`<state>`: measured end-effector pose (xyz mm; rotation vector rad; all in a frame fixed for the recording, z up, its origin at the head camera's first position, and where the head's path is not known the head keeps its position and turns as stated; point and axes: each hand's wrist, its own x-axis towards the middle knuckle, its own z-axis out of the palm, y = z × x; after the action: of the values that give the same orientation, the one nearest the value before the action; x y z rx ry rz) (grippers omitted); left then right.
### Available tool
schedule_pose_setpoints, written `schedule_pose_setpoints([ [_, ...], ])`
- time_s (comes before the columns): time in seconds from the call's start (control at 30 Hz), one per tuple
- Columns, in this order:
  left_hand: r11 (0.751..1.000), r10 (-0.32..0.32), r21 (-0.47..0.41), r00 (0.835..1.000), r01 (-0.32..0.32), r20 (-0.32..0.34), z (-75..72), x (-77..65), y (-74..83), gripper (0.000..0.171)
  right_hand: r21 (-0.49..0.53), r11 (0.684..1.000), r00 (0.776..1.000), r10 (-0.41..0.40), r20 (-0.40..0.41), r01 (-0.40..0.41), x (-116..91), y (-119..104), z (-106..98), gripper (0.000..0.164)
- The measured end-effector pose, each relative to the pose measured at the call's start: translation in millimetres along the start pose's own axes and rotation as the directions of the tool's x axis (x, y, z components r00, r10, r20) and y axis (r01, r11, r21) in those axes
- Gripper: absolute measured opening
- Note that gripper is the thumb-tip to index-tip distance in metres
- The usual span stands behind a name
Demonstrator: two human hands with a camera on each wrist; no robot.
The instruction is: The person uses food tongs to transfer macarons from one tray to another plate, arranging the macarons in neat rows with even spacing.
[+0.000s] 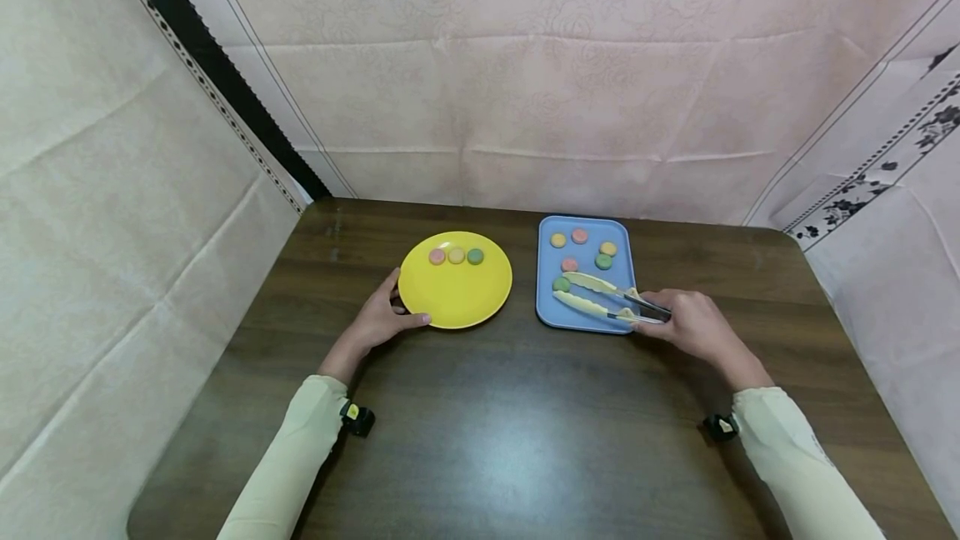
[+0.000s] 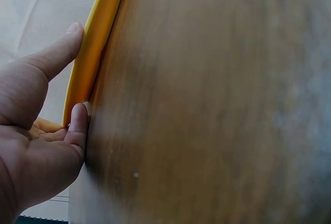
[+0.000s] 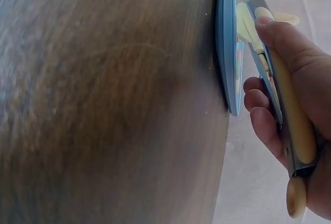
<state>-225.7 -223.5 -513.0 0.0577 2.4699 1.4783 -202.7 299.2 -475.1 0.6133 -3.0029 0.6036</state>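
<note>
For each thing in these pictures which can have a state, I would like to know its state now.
Yellow plate: face up, bearing three round pieces in a row.
Blue tray: face up, bearing six round pieces.
Tongs: open, astride a green piece; contact unclear.
Left hand: gripping the yellow plate.
Right hand: holding the tongs.

Plate (image 1: pixel 459 297) in head, left wrist views

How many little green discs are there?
3: one green disc on the yellow plate; two on the blue tray, one beside a yellow disc, another between the tips of the tongs, which might hide more.
</note>
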Motion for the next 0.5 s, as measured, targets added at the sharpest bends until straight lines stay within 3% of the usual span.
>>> schedule_pose_setpoints([
  [0.5, 1.0, -0.004, 0.003, 1.0, 0.004, 0.002, -0.3, -1.4, 1.0, 0.123, -0.006, 1.0, 1.0, 0.003, 0.003, -0.003, 0.7, -4.0, -2.7, 0.055],
])
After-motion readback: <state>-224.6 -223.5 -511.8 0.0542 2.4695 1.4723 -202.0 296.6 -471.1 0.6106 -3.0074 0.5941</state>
